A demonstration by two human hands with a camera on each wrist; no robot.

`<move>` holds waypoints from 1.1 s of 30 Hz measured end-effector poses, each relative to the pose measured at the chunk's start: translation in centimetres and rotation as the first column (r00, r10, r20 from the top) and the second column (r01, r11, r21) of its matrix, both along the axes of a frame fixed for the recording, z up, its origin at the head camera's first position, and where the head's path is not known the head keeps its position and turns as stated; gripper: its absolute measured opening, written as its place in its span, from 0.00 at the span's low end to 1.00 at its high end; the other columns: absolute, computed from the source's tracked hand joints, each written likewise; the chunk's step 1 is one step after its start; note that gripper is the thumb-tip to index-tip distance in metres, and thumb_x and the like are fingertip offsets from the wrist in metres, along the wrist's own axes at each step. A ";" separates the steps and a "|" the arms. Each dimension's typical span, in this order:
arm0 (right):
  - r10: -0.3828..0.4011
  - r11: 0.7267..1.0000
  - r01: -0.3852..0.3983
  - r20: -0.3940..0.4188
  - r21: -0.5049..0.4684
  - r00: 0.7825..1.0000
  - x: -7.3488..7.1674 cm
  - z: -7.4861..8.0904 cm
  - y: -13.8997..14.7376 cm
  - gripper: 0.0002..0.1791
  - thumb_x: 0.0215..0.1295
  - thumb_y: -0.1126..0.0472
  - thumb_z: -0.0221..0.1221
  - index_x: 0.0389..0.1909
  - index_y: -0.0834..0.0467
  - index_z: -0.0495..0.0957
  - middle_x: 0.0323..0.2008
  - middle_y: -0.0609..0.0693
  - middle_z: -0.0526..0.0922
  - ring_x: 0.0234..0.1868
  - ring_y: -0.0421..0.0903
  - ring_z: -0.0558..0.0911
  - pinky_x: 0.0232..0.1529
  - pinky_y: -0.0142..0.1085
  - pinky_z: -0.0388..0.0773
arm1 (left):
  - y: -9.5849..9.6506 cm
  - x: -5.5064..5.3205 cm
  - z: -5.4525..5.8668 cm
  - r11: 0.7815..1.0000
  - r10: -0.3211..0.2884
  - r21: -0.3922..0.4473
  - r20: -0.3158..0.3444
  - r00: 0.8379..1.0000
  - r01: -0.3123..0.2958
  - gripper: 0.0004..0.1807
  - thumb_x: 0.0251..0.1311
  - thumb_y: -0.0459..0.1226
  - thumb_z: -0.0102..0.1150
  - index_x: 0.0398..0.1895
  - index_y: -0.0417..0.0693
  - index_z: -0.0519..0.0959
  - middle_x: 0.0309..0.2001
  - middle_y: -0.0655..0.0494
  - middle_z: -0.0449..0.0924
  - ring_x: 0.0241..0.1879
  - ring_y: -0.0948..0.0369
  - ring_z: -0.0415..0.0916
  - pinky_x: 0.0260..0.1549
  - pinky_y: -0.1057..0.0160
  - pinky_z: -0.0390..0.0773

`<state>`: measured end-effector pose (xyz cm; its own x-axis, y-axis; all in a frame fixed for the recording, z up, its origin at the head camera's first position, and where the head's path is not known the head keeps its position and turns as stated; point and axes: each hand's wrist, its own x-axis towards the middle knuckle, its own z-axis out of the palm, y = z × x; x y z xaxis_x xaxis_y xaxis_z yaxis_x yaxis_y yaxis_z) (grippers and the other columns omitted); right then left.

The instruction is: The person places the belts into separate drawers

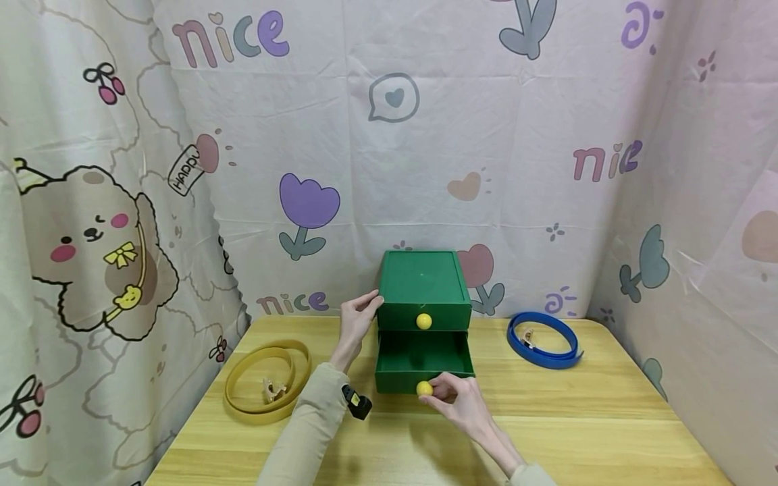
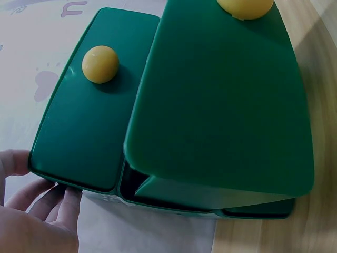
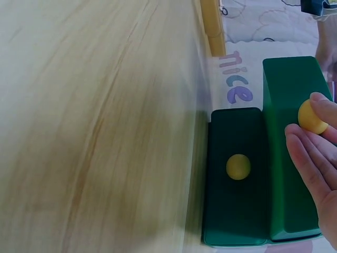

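A green drawer cabinet (image 1: pixel 423 277) stands at the back middle of the table, its drawers fitted with yellow knobs. The drawer (image 1: pixel 395 383) below the top one is pulled out, and its visible inside holds nothing. My right hand (image 1: pixel 464 401) pinches this drawer's knob (image 3: pixel 309 117) between thumb and fingers. At the cabinet's upper left front corner, my left hand (image 1: pixel 357 324) holds on, thumb at the top edge and fingertips against the side. The top drawer (image 2: pixel 87 116) is closed. A closed bottom drawer (image 3: pixel 237 211) shows in the right wrist view.
A coiled yellow belt (image 1: pixel 234 408) with a metal buckle lies on the table left of the cabinet. To the right is a coiled blue belt (image 1: pixel 556 361), also buckled. Printed cloth (image 1: pixel 401 169) hangs behind the table and at both sides.
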<state>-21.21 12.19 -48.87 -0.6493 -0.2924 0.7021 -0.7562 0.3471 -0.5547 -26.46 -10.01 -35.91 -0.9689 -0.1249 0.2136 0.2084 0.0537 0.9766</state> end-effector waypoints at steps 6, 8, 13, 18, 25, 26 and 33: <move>0.021 1.000 -0.022 0.024 0.009 0.999 0.4 0.0 0.1 0.09 0.53 0.65 0.74 0.31 0.59 0.83 0.24 0.49 0.89 0.25 0.27 0.82 0.24 0.22 0.80 | -0.1 0.0 0.0 1.000 -0.005 0.001 0.005 1.000 0.005 0.21 0.70 0.33 0.57 0.63 0.32 0.76 0.62 0.35 0.78 0.61 0.46 0.77 0.65 0.45 0.74; 0.029 1.000 -0.030 0.034 0.008 0.999 0.4 0.0 0.2 0.09 0.54 0.65 0.74 0.32 0.58 0.83 0.24 0.49 0.89 0.25 0.28 0.83 0.24 0.22 0.80 | -0.1 -0.4 -0.3 1.000 -0.006 -0.001 0.005 1.000 0.006 0.21 0.70 0.33 0.56 0.63 0.32 0.76 0.62 0.34 0.78 0.61 0.46 0.77 0.65 0.44 0.74; 0.040 0.999 -0.040 0.029 0.006 0.999 0.6 0.0 0.2 0.08 0.54 0.65 0.74 0.32 0.58 0.83 0.24 0.49 0.89 0.24 0.30 0.84 0.25 0.22 0.80 | -0.3 -2.2 -2.0 1.000 -0.002 0.008 0.000 1.000 0.002 0.21 0.70 0.34 0.57 0.63 0.34 0.77 0.63 0.35 0.77 0.62 0.45 0.77 0.65 0.44 0.74; 0.041 0.999 -0.041 0.015 0.015 0.999 0.7 0.0 0.2 0.08 0.54 0.64 0.74 0.32 0.58 0.83 0.25 0.49 0.89 0.24 0.31 0.84 0.24 0.21 0.80 | -0.4 -3.0 -3.0 1.000 0.015 0.019 -0.004 1.000 -0.015 0.20 0.69 0.37 0.59 0.62 0.38 0.79 0.62 0.38 0.79 0.60 0.49 0.78 0.64 0.47 0.76; 0.049 0.999 -0.049 0.006 0.017 0.999 0.9 0.0 0.2 0.09 0.54 0.65 0.74 0.32 0.58 0.83 0.25 0.50 0.90 0.23 0.32 0.85 0.24 0.21 0.79 | -0.4 -2.9 -2.9 0.999 0.024 0.021 -0.005 1.000 -0.024 0.20 0.69 0.38 0.61 0.61 0.40 0.80 0.61 0.39 0.80 0.60 0.50 0.79 0.63 0.48 0.77; 0.048 0.999 -0.048 0.005 0.018 0.999 1.0 0.0 0.2 0.09 0.54 0.65 0.74 0.32 0.58 0.83 0.25 0.50 0.89 0.23 0.32 0.85 0.24 0.21 0.80 | -0.4 -2.9 -2.9 1.000 0.023 0.020 -0.005 1.000 -0.023 0.20 0.69 0.38 0.61 0.61 0.40 0.80 0.61 0.39 0.80 0.60 0.50 0.79 0.63 0.48 0.77; 0.034 0.999 -0.035 0.021 0.033 0.999 1.3 0.0 0.3 0.09 0.53 0.64 0.74 0.32 0.58 0.83 0.25 0.49 0.89 0.24 0.28 0.83 0.25 0.21 0.80 | -0.4 -2.9 -2.9 1.000 0.015 0.022 -0.003 1.000 -0.015 0.20 0.69 0.38 0.60 0.61 0.40 0.80 0.62 0.39 0.80 0.61 0.49 0.78 0.64 0.48 0.76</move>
<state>-19.92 12.44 -48.82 -0.6526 -0.3378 0.6782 -0.7565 0.3396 -0.5588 -29.35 -10.44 -38.82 -0.9662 -0.1441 0.2137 0.2108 0.0352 0.9769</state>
